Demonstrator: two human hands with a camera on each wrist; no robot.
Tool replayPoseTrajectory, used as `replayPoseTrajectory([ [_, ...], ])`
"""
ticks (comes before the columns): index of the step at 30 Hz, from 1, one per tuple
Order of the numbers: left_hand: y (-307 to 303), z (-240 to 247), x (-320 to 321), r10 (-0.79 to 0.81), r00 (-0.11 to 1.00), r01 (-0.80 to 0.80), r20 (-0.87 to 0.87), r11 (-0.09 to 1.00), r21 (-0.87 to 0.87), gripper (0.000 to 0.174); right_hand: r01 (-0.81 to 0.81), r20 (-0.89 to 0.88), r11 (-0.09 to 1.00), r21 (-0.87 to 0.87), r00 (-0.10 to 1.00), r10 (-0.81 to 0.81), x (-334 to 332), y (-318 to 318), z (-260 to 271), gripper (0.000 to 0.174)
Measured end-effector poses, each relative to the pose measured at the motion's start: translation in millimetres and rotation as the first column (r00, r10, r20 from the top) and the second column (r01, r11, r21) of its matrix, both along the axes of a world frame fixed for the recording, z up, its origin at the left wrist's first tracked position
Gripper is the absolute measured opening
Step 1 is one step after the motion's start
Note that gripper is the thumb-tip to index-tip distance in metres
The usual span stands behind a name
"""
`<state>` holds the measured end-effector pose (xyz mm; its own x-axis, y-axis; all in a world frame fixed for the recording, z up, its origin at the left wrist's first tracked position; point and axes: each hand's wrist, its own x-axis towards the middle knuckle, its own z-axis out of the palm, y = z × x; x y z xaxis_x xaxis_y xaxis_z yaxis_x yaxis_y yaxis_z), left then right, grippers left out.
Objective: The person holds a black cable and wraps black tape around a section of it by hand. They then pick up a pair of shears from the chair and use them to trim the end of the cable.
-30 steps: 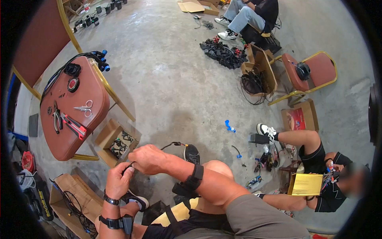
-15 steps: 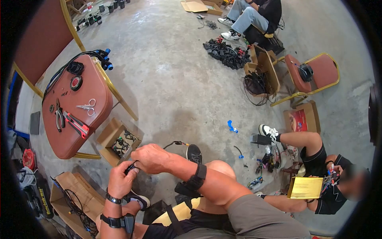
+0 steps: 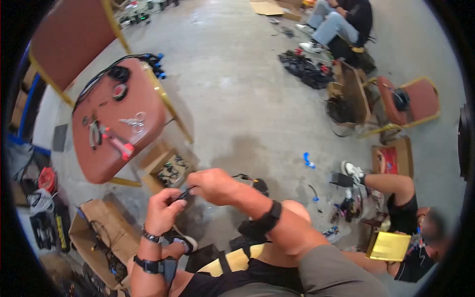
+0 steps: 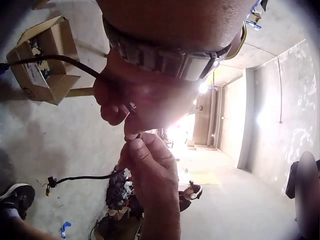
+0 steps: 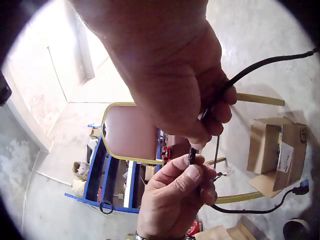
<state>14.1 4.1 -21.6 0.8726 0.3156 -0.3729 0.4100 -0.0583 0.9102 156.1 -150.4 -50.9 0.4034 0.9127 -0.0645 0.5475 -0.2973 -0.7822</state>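
Both hands meet in front of the lap, each holding a black cable. My left hand (image 3: 166,210), wearing a metal-banded watch (image 4: 160,57), pinches one cable (image 5: 250,211) between thumb and fingers; its far end carries a blue connector (image 5: 301,188). My right hand (image 3: 213,185) grips a second cable (image 5: 267,62), which trails away to a small connector with a yellow part (image 4: 50,185). A short dark end (image 5: 192,156) shows between the two hands, fingertips nearly touching. Fingers hide most of the spot where the cables meet.
A red chair (image 3: 99,163) at left bears scissors (image 3: 133,122), pliers (image 3: 94,134), a red cutter (image 3: 118,144) and a tape roll (image 3: 119,92). Cardboard boxes (image 3: 148,166) stand below it. A seated person at right holds a gold box (image 3: 390,246); blue pieces (image 3: 308,160) lie on the floor.
The head view has swung, so the scene sits further right and a little blurred. The hands stay close together; slightly more of the dark cable shows between them.
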Motion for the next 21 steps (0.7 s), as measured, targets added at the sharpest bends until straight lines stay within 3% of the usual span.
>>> replayPoseTrajectory([
  [1, 2, 1, 0, 0.003, 1.000, -0.003, -0.001, 1.000, -0.017, 0.016, 0.011, 0.001, 0.997, 0.070, 1.000, -0.011, 2, -3, 0, 0.014],
  [9, 10, -11, -6, -0.026, 0.997, 0.034, 0.067, 0.992, -0.121, 0.015, 0.020, -0.013, 0.990, 0.141, 1.000, -0.018, 5, -3, 19, 0.010],
  [13, 6, -10, -4, 0.033, 0.998, -0.026, 0.058, 0.992, -0.121, 0.015, 0.015, -0.005, 0.995, 0.099, 1.000, -0.015, 5, -5, 24, 0.010],
  [15, 5, -5, -3, 0.017, 0.999, -0.015, 0.051, 0.999, -0.032, 0.015, 0.014, 0.007, 0.991, 0.135, 1.000, -0.015, 4, -5, 22, 0.011],
  [21, 5, 1, -4, -0.005, 0.996, 0.008, 0.087, 1.000, -0.026, 0.015, 0.054, 0.022, 0.988, 0.147, 0.998, -0.058, 1, -6, 27, 0.011],
])
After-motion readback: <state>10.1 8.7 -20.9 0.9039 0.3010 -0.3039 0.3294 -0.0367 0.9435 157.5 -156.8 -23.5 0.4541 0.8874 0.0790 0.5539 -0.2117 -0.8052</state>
